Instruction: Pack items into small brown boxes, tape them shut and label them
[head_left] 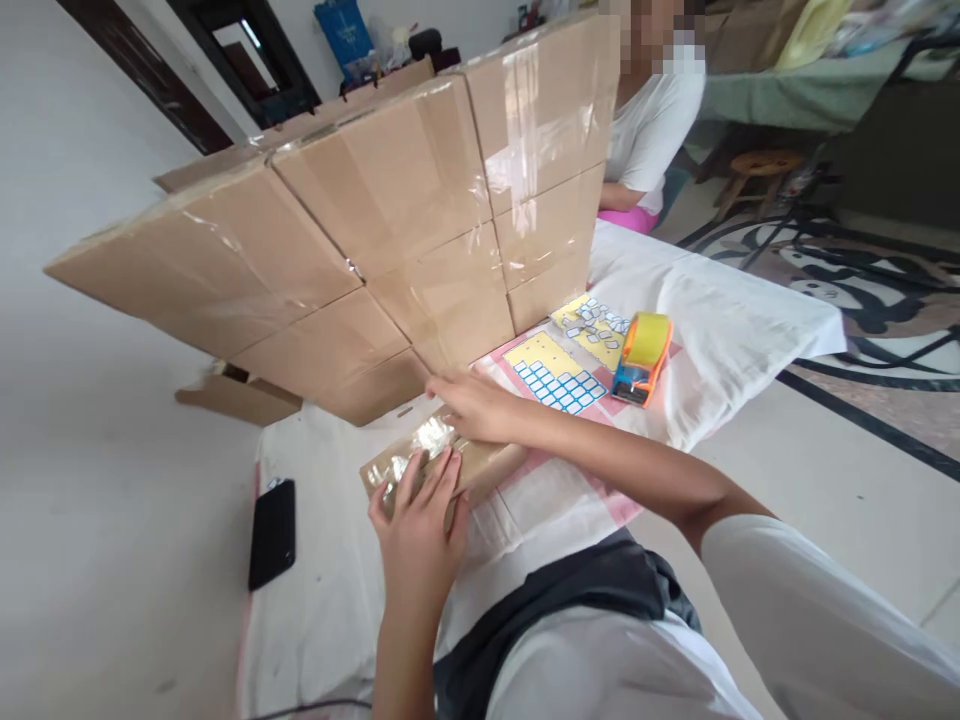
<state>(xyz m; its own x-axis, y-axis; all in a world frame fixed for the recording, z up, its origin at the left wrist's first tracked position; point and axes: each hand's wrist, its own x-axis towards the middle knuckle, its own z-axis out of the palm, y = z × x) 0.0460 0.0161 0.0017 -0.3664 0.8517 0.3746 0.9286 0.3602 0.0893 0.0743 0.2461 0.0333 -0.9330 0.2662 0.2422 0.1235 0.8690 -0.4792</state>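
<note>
A small brown cardboard box (pixel 491 462) lies on the table in front of me, with shiny clear tape (pixel 433 437) across its top. My left hand (pixel 421 515) rests on the near left part of the box, its fingers spread over the tape. Across the far side of the top lies my right hand (pixel 480 405), fingers stretched out toward the left and touching the box near the tape. Neither hand appears to grip anything. To the right is an orange and blue tape dispenser (pixel 641 358) with a yellow roll, apart from both hands.
Stacked taped cartons (pixel 420 190) form a wall right behind the box. A black phone (pixel 272 535) lies near the table's left edge. A white cloth (pixel 720 290) covers the table over a printed pattern. Another person (pixel 652 130) sits beyond the cartons at right.
</note>
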